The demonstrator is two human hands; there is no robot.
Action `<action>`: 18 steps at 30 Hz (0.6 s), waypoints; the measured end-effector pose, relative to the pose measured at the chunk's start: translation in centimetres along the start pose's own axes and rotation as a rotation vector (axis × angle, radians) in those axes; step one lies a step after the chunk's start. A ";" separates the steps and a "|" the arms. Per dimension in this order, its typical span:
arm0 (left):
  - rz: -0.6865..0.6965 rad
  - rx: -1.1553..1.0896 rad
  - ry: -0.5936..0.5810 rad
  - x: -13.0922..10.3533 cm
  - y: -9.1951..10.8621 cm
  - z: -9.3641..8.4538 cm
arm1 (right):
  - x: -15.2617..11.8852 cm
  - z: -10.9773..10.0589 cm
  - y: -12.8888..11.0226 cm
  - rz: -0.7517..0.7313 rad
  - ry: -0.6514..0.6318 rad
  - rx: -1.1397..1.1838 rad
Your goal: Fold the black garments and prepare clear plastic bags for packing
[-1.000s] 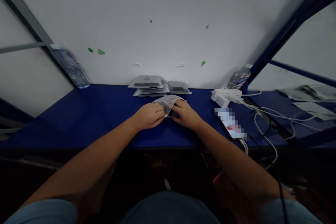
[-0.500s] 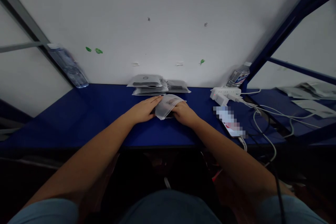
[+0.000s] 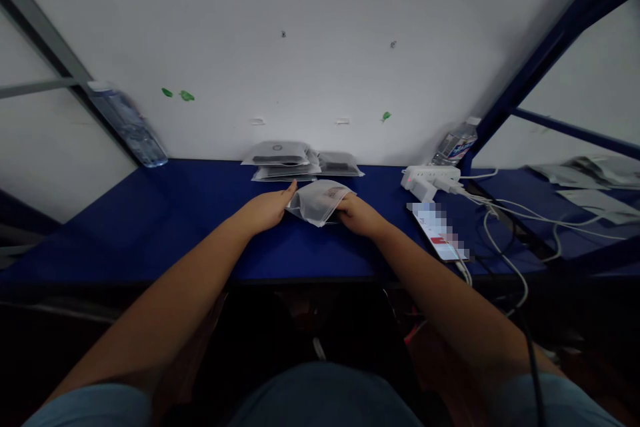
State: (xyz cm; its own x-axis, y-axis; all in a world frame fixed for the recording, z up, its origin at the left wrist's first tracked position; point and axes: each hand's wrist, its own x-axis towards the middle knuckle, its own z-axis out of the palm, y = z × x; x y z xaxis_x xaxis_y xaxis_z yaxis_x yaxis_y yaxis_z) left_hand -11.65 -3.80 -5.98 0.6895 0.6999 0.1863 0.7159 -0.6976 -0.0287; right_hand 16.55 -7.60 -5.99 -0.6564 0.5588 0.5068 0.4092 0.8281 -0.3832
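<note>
A frosted, translucent plastic bag [image 3: 319,203] with faint print near its right end is between my hands, low over the desk. My left hand [image 3: 267,211] grips the bag's left edge, its thumb pointing up and the other fingers mostly hidden. At the opposite end, my right hand [image 3: 361,215] has curled fingers at the bag's edge, partly covered by the plastic. What lies inside the bag, if anything, I cannot make out. Just behind it, a stack of similar frosted bags [image 3: 280,155] holds dark flat items, and another such bag [image 3: 340,163] lies beside the stack.
The blue desk [image 3: 180,213] meets a white wall. On the right are a white power strip [image 3: 431,177] with plugs and cables, a phone [image 3: 437,232] on a cable, and a water bottle [image 3: 456,141]. Another bottle [image 3: 129,125] leans at the left.
My left hand has shifted a little left, its fingers leaving the bag's upper side for its left edge. The bag has spread wider and turned between my hands. My right hand has moved slightly right.
</note>
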 end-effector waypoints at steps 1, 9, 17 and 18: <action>0.004 0.014 0.006 -0.1 -0.2 0.2 | 0.0 0.0 0.1 0.001 -0.006 0.007; -0.053 0.091 0.013 -0.9 -1.5 0.3 | -0.4 0.0 0.8 -0.040 -0.028 0.093; -0.133 0.151 -0.023 -3.1 -2.9 -1.1 | -0.5 -0.4 0.1 -0.032 -0.097 0.188; -0.141 0.139 -0.038 -3.5 -2.9 -1.3 | -0.5 -0.4 0.1 -0.039 -0.103 0.183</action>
State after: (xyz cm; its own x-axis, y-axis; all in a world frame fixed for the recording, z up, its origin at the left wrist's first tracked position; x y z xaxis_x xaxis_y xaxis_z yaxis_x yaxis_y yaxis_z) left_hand -16.29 -4.45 -5.31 0.5835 0.7961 0.1605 0.8118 -0.5667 -0.1407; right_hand 17.12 -7.83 -5.99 -0.7345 0.5116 0.4457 0.2664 0.8216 -0.5040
